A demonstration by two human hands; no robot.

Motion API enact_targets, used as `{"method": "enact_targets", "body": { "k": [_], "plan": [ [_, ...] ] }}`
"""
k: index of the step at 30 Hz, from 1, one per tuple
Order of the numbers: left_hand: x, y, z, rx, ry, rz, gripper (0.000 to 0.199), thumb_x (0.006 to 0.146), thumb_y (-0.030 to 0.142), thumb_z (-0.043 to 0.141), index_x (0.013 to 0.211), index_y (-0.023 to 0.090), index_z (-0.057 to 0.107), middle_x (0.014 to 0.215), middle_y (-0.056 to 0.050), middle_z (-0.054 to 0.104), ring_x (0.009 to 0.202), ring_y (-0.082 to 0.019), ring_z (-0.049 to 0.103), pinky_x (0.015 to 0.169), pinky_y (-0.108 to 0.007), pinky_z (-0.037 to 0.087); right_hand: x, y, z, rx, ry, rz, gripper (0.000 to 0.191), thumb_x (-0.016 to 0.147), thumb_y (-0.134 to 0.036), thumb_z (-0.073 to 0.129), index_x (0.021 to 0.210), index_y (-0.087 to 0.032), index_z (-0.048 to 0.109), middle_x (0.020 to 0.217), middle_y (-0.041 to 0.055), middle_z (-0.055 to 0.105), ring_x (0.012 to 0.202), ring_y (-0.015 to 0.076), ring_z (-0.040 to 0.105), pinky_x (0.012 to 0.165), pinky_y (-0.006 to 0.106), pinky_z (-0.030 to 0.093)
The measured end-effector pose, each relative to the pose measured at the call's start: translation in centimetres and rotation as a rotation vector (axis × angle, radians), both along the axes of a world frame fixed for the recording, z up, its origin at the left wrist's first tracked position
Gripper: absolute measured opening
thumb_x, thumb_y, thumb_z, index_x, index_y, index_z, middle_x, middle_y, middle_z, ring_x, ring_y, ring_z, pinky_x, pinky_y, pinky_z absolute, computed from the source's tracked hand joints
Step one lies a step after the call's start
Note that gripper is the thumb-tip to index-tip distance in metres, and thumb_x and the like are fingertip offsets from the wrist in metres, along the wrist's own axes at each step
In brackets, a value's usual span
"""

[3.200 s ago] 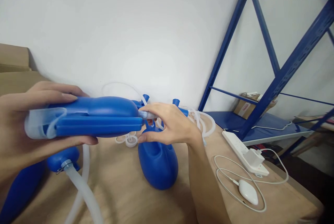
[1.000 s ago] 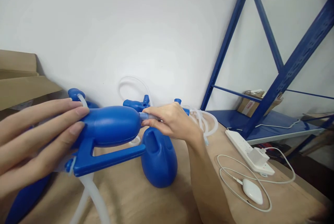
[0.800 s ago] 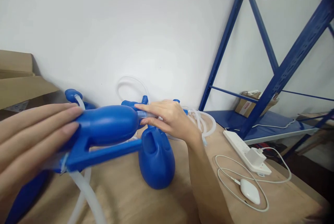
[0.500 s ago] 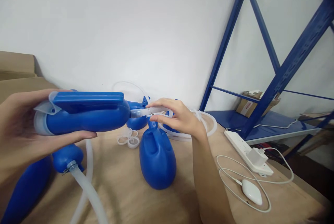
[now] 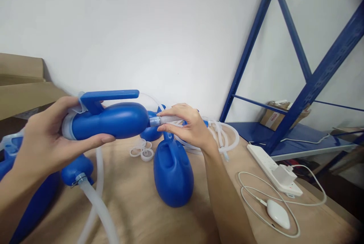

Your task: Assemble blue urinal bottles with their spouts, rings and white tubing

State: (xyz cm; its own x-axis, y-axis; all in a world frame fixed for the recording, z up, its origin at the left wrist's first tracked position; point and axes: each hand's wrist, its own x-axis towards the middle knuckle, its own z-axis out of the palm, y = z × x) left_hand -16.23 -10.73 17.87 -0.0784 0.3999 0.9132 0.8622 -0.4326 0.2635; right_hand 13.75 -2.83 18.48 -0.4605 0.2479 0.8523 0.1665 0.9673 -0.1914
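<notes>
My left hand (image 5: 57,130) is wrapped round the capped end of a blue bottle (image 5: 122,120) with a handle, held sideways above the table. Between the thumb and fingers of my right hand (image 5: 190,126) is a translucent ribbed hose (image 5: 169,120). The hose's clear end fitting (image 5: 155,121) meets the bottle's narrow right tip; how far it sits on the tip cannot be made out. Below my right hand, another blue bottle (image 5: 173,175) rests on the table.
Several clear rings (image 5: 146,155) lie mid-table. White tubes (image 5: 99,210) and blue bottles (image 5: 76,170) occupy the left. Coiled tubing (image 5: 227,137), a power strip (image 5: 270,168) and a white charger (image 5: 278,213) are right, beside a blue rack (image 5: 250,46). A cardboard box (image 5: 25,96) stands left.
The held bottle has shifted slightly right and rolled, so its handle now stands out above the body. The view has turned a little, and more of the left-side bottles shows.
</notes>
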Motion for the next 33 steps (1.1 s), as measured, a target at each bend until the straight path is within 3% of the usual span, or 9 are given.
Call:
{"method": "enact_targets", "body": {
  "k": [6,11,15,19,26,33],
  "plan": [
    [0.5,-0.1,0.4,0.034,0.120,-0.106,0.058,0.073,0.071,0.079,0.102,0.023,0.066,0.072,0.004,0.064,0.055,-0.014,0.054,0.056,-0.025,0.042,0.3,-0.3,0.0,-0.108,0.007,0.038,0.020,0.089,-0.029,0.082,0.107,-0.021,0.079,0.106,0.0047,0.083,0.090,0.0186,0.080,0.084,0.029,0.064],
    [1.0,-0.3,-0.3,0.037,-0.081,-0.181,0.033,0.097,0.048,0.055,0.113,0.023,0.070,0.093,-0.003,0.075,0.080,-0.022,0.069,0.074,-0.032,0.051,-0.1,0.2,-0.3,-0.119,-0.044,0.047,0.019,0.089,-0.028,0.082,0.106,-0.021,0.079,0.106,0.0046,0.083,0.093,0.0195,0.080,0.086,0.030,0.062],
    [1.4,-0.4,-0.4,0.079,-0.165,-0.134,0.029,0.096,0.040,0.061,0.112,0.021,0.075,0.099,-0.005,0.077,0.086,-0.023,0.069,0.079,-0.033,0.050,-0.8,0.3,-0.7,-0.095,-0.065,0.010,0.017,0.090,-0.029,0.081,0.106,-0.021,0.079,0.102,0.0036,0.083,0.092,0.0192,0.080,0.085,0.029,0.061],
    [1.3,-0.3,-0.3,0.048,-0.220,-0.181,0.023,0.096,0.039,0.062,0.105,0.022,0.076,0.096,-0.003,0.077,0.088,-0.023,0.070,0.083,-0.033,0.051,-1.5,0.0,-1.1,-0.087,-0.012,0.022,0.020,0.089,-0.034,0.083,0.104,-0.021,0.078,0.099,0.0036,0.083,0.091,0.0194,0.080,0.085,0.030,0.062],
    [2.1,-0.3,0.0,0.122,-0.205,-0.110,0.019,0.093,0.036,0.062,0.093,0.020,0.072,0.088,-0.001,0.076,0.077,-0.019,0.067,0.075,-0.030,0.048,-2.1,-1.0,-1.0,-0.160,0.062,0.104,0.021,0.088,-0.031,0.084,0.104,-0.020,0.078,0.096,0.0027,0.083,0.083,0.0163,0.080,0.076,0.025,0.063],
    [0.6,-0.1,-1.1,0.246,-0.162,0.022,0.028,0.090,0.041,0.065,0.104,0.020,0.077,0.084,-0.002,0.070,0.072,-0.019,0.060,0.071,-0.032,0.043,-2.8,-1.6,-1.4,-0.221,0.080,0.133,0.025,0.089,-0.036,0.083,0.106,-0.018,0.079,0.098,0.0050,0.083,0.081,0.0174,0.080,0.073,0.027,0.065]
  ]
}}
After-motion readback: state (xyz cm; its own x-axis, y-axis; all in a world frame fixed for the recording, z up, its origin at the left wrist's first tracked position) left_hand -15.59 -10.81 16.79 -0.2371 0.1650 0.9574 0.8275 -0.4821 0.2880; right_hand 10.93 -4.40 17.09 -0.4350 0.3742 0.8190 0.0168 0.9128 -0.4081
